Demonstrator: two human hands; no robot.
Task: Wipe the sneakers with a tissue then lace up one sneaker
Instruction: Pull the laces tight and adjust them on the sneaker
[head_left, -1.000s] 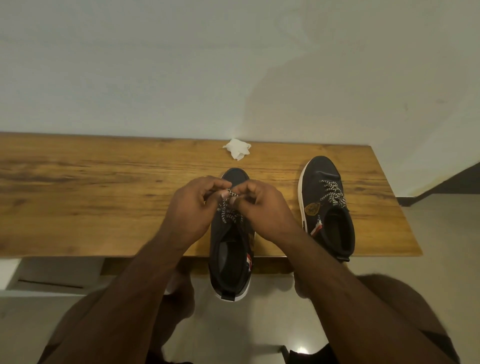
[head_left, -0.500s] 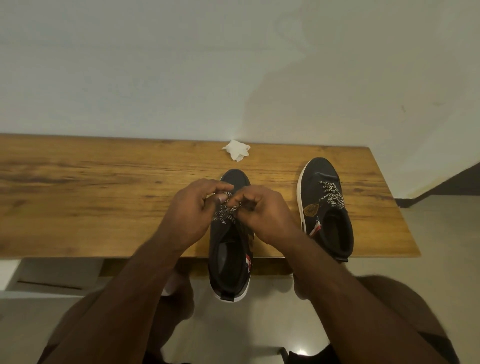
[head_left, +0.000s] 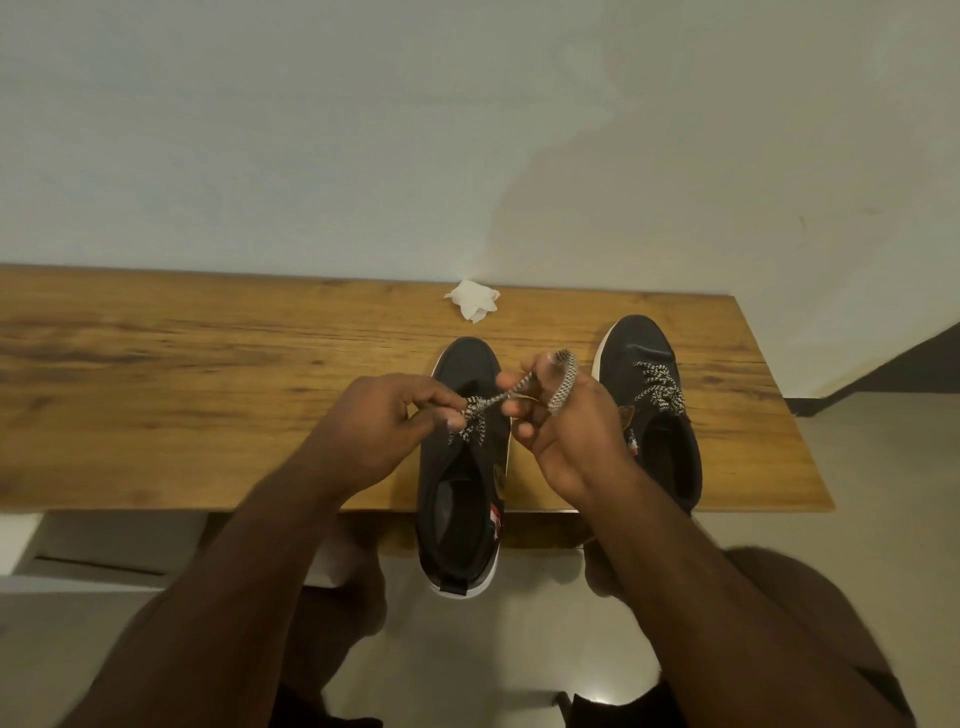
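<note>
Both the left hand (head_left: 379, 431) and right hand (head_left: 561, 426) pinch the speckled lace (head_left: 511, 391) over the middle sneaker (head_left: 462, 467), crumpled tissue (head_left: 472, 300) lying beyond its toe.

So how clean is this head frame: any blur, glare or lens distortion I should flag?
Head view: dim, warm light; the table edges bow from the wide-angle lens; a soft shadow falls on the wall behind the tissue; a small glare spot sits on the floor at bottom; hands and lace slightly soft.

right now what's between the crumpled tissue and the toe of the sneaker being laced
In the head view, only bare wooden table lies between the tissue and the toe of the sneaker being laced; nothing sits in that short stretch.
</note>
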